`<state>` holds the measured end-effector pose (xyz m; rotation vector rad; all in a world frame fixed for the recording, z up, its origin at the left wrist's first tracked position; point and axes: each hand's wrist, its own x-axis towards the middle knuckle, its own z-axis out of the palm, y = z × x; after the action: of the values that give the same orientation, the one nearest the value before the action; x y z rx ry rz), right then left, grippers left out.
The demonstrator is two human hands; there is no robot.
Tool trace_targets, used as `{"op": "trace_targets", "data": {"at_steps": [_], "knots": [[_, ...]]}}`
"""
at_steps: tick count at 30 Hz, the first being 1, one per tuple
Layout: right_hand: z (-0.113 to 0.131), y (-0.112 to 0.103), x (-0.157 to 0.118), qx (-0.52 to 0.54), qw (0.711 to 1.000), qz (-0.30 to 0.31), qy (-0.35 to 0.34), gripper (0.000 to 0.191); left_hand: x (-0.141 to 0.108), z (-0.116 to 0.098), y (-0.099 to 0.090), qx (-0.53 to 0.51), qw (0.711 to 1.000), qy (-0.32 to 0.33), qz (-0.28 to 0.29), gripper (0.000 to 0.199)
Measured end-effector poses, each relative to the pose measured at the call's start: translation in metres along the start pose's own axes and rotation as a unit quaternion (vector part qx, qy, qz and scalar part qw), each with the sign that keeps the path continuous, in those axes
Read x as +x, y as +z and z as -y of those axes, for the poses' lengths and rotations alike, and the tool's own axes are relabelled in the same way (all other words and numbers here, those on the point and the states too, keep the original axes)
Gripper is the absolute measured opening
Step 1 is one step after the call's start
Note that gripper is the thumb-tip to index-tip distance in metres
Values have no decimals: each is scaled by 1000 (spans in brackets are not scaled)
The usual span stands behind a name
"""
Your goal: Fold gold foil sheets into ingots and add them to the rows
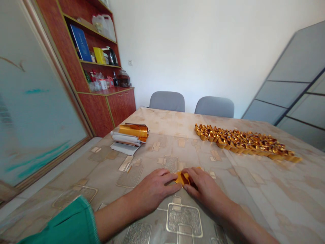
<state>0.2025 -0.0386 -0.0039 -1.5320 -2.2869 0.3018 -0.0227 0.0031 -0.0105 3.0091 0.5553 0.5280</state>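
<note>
A small piece of folded gold paper [182, 177] lies low over the table between my two hands. My left hand [158, 184] has its thumb and fingertips closed on the paper's left end. On the other side, my right hand [200, 183] grips the right end, its fingers covering much of it. Farther off to the left sits a stack of gold and white paper sheets [129, 135]. Rows of folded gold paper pieces [241, 140] stand close together at the right.
The table [149, 118] wears a patterned cover. Beyond its far edge are two grey chairs [167, 101] [214, 106]. A reddish wooden cabinet [93, 108] with bottles and a kettle [111, 56] stands at the left, near a frosted glass door [38, 88].
</note>
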Motion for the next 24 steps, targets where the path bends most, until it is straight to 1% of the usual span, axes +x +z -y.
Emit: {"op": "trace_targets", "data": {"at_steps": [2, 5, 9, 13, 15, 20, 24], "knots": [[1, -4, 1, -1, 1000, 21, -20, 24, -1, -3, -1, -2, 1000, -10, 4, 30], [0, -8, 4, -8, 998, 40, -37, 22, -1, -3, 1, -4, 1000, -21, 1, 31], [-5, -12, 5, -32, 998, 24, -45, 23, 0, 4, 0, -2, 1000, -10, 0, 24], [-2, -14, 7, -36, 998, 23, -49, 14, -2, 15, -7, -31, 999, -26, 27, 19], [3, -13, 9, -42, 997, 24, -53, 13, -3, 18, -11, -45, 998, -22, 40, 23], [10, -5, 11, -40, 995, 26, -84, 18, -7, 19, -18, -66, 997, -10, 44, 36], [7, 2, 8, -24, 997, 19, -73, 19, -7, 18, -23, -53, 994, -38, 88, 41]]}}
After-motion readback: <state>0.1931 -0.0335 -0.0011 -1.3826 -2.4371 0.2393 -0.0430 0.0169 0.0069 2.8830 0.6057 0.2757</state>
